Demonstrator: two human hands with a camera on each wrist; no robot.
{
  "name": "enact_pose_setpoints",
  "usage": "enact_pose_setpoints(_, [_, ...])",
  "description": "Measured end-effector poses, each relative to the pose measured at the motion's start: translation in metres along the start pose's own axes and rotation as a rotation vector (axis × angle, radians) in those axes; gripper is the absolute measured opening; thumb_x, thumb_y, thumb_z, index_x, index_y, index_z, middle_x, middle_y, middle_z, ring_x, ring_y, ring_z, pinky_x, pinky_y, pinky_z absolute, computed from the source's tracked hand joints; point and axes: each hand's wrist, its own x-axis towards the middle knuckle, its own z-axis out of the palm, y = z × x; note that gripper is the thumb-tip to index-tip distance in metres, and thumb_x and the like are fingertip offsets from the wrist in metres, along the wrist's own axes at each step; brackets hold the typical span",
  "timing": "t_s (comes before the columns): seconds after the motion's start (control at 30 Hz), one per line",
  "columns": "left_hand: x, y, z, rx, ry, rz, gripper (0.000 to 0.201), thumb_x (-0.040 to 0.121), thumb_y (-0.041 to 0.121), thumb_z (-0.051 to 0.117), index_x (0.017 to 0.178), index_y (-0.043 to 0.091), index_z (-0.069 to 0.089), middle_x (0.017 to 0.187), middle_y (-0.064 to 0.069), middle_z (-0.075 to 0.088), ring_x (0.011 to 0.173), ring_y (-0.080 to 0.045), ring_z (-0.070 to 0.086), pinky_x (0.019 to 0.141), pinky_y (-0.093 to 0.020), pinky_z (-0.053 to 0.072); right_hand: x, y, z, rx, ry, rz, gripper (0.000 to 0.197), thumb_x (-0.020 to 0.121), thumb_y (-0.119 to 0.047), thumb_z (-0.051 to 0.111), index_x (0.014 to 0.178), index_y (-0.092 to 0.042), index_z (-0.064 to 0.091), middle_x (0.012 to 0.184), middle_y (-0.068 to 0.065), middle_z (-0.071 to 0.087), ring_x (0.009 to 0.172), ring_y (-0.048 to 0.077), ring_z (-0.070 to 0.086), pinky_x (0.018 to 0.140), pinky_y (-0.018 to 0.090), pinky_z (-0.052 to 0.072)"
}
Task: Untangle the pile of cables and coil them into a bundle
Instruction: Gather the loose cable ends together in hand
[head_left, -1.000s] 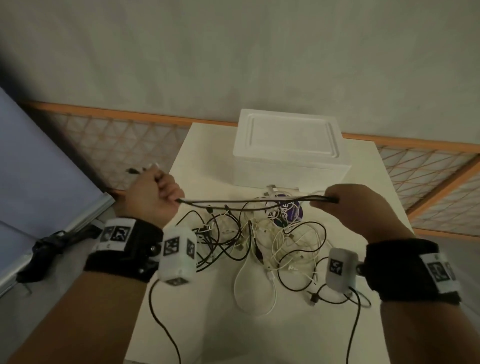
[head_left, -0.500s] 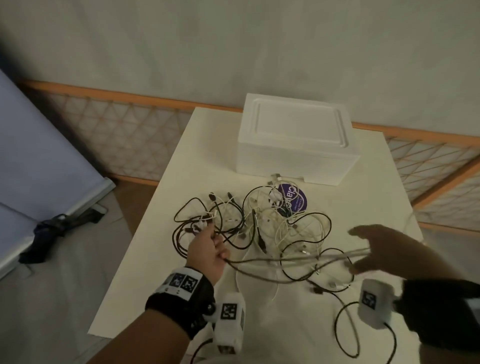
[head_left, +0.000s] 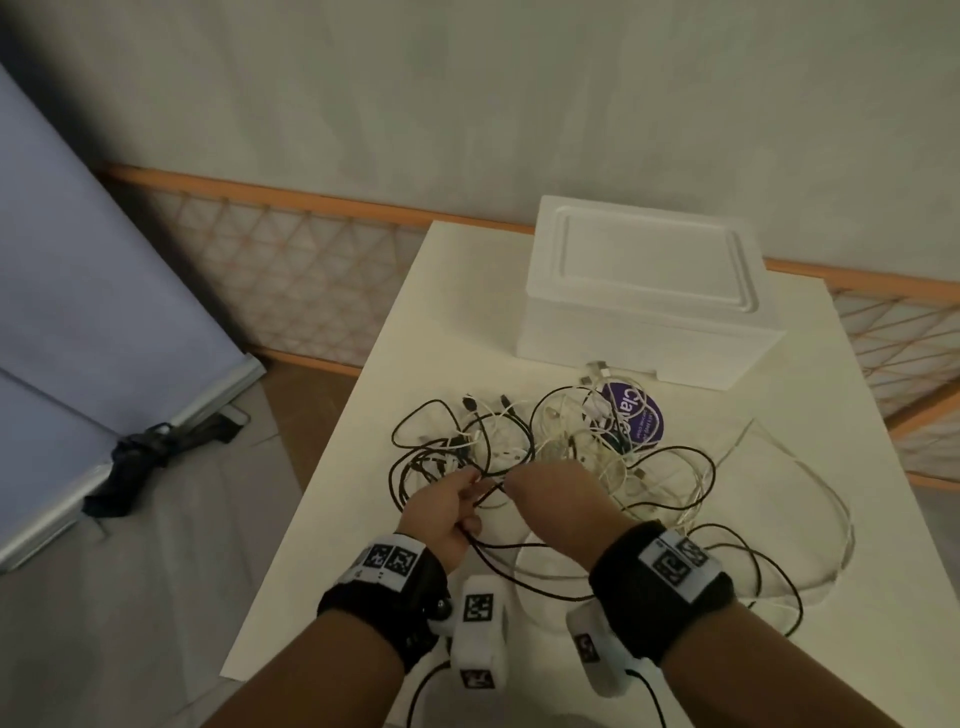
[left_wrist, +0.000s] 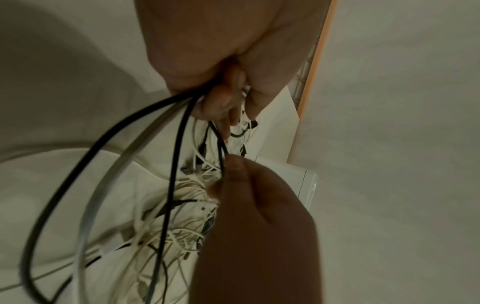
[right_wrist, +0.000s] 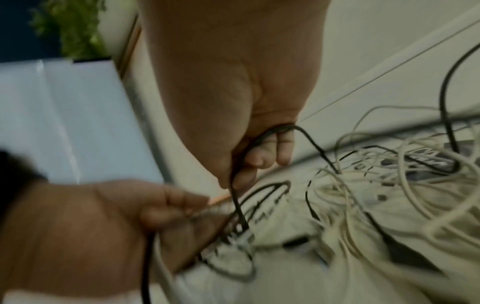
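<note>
A tangle of black and white cables (head_left: 571, 441) lies in the middle of the white table (head_left: 415, 332). My left hand (head_left: 452, 506) hovers at the pile's near-left edge, fingers curled round a black cable (left_wrist: 179, 144) and a grey one (left_wrist: 109, 164) that hang in loops from it. My right hand (head_left: 550, 493) is right beside it, almost touching. In the right wrist view its fingers (right_wrist: 259, 156) curl round a black cable (right_wrist: 235, 185) leading down into the tangle. A pale cable (head_left: 848, 525) sweeps in a wide loop over the table's right side.
A white foam box (head_left: 644, 291) stands at the table's back, just behind the pile. A purple round disc (head_left: 636, 418) lies under the far cables. An orange-framed lattice fence (head_left: 291, 291) runs behind the table. A pale blue panel (head_left: 78, 322) leans at the left.
A second ago both hands held a cable stretched between them above the pile. They have come down and together at its near edge, and the cable now hangs slack in loops.
</note>
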Motion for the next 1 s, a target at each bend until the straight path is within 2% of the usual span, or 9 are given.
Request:
enact_pose_setpoints(0.07, [0.007, 0.007, 0.006, 0.012, -0.022, 0.007, 0.014, 0.096, 0.014, 0.054, 0.088, 0.004, 0.060, 0.086, -0.015, 0.068, 0.035, -0.008, 0.044, 0.032, -0.017, 0.027, -0.005, 0.009, -0.015, 0.228, 0.054, 0.112, 0.033, 0.093, -0.046, 0.046, 0.096, -0.019, 0.065, 0.093, 0.001, 0.066, 0.088, 0.020, 0.062, 0.075, 0.034, 0.050])
enact_pose_setpoints(0.13, [0.010, 0.013, 0.012, -0.006, -0.042, 0.020, 0.018, 0.096, 0.018, 0.056, 0.083, 0.006, 0.061, 0.074, -0.009, 0.069, 0.035, -0.008, 0.037, 0.032, -0.017, 0.027, -0.016, 0.018, -0.034, 0.430, 0.136, 0.196, 0.033, 0.086, -0.053, 0.056, 0.094, -0.023, 0.069, 0.090, -0.005, 0.067, 0.084, 0.013, 0.062, 0.076, 0.032, 0.050])
enact_pose_setpoints(0.3, [0.012, 0.027, 0.012, -0.072, -0.016, 0.060, 0.017, 0.094, 0.020, 0.059, 0.080, 0.012, 0.059, 0.070, -0.005, 0.066, 0.030, -0.006, 0.024, 0.032, -0.016, 0.026, -0.059, 0.050, -0.075, 0.822, 0.549, 0.279, 0.006, 0.080, -0.026, 0.073, 0.075, -0.025, 0.073, 0.068, -0.019, 0.066, 0.067, -0.004, 0.060, 0.061, 0.007, 0.042])
enact_pose_setpoints(0.43, [0.014, 0.036, 0.015, -0.109, -0.021, 0.112, 0.012, 0.095, 0.020, 0.058, 0.084, 0.014, 0.058, 0.082, -0.006, 0.065, 0.027, -0.006, 0.023, 0.032, -0.015, 0.026, -0.079, 0.076, -0.074, 0.838, 0.719, 0.325, 0.022, 0.077, -0.016, 0.075, 0.065, -0.031, 0.065, 0.061, -0.012, 0.064, 0.061, -0.005, 0.057, 0.055, 0.004, 0.037])
enact_pose_setpoints(0.53, [0.011, 0.042, 0.020, -0.093, -0.006, 0.187, 0.012, 0.095, 0.021, 0.058, 0.085, 0.015, 0.059, 0.094, -0.002, 0.069, 0.029, -0.005, 0.024, 0.032, -0.015, 0.027, -0.085, 0.097, -0.056, 0.820, 0.635, 0.394, 0.021, 0.078, -0.020, 0.075, 0.065, -0.032, 0.064, 0.059, -0.010, 0.064, 0.059, -0.003, 0.057, 0.054, 0.007, 0.038])
enact_pose_setpoints(0.63, [0.008, 0.044, 0.022, -0.146, -0.069, 0.255, 0.015, 0.097, 0.027, 0.053, 0.090, 0.015, 0.061, 0.107, 0.003, 0.069, 0.030, -0.004, 0.024, 0.032, -0.016, 0.027, -0.085, 0.107, -0.032, 0.664, 0.331, 0.434, 0.012, 0.080, -0.030, 0.072, 0.070, -0.031, 0.065, 0.057, -0.008, 0.061, 0.055, 0.005, 0.055, 0.054, 0.021, 0.040])
enact_pose_setpoints(0.7, [0.005, 0.044, 0.026, -0.183, -0.126, 0.283, 0.017, 0.097, 0.030, 0.052, 0.095, 0.016, 0.061, 0.109, 0.005, 0.069, 0.031, -0.004, 0.023, 0.033, -0.015, 0.027, -0.076, 0.103, -0.024, 0.514, 0.191, 0.413, 0.008, 0.083, -0.034, 0.067, 0.077, -0.030, 0.065, 0.067, -0.010, 0.062, 0.067, 0.008, 0.059, 0.062, 0.026, 0.045])
enact_pose_setpoints(0.8, [-0.003, 0.042, 0.035, -0.183, -0.147, 0.308, 0.018, 0.096, 0.033, 0.053, 0.096, 0.017, 0.062, 0.105, 0.006, 0.071, 0.032, -0.004, 0.023, 0.033, -0.015, 0.026, -0.056, 0.087, -0.029, 0.382, 0.235, 0.323, 0.014, 0.086, -0.027, 0.059, 0.096, -0.029, 0.069, 0.099, -0.011, 0.067, 0.097, 0.013, 0.061, 0.085, 0.029, 0.047])
enact_pose_setpoints(1.0, [-0.014, 0.040, 0.050, -0.125, -0.138, 0.390, 0.021, 0.097, 0.034, 0.051, 0.088, 0.018, 0.061, 0.092, 0.006, 0.073, 0.032, -0.005, 0.026, 0.034, -0.016, 0.025, -0.013, 0.037, -0.067, 0.456, 0.459, 0.047, 0.033, 0.091, -0.013, 0.055, 0.122, -0.019, 0.062, 0.124, -0.001, 0.062, 0.117, 0.016, 0.053, 0.100, 0.022, 0.034])
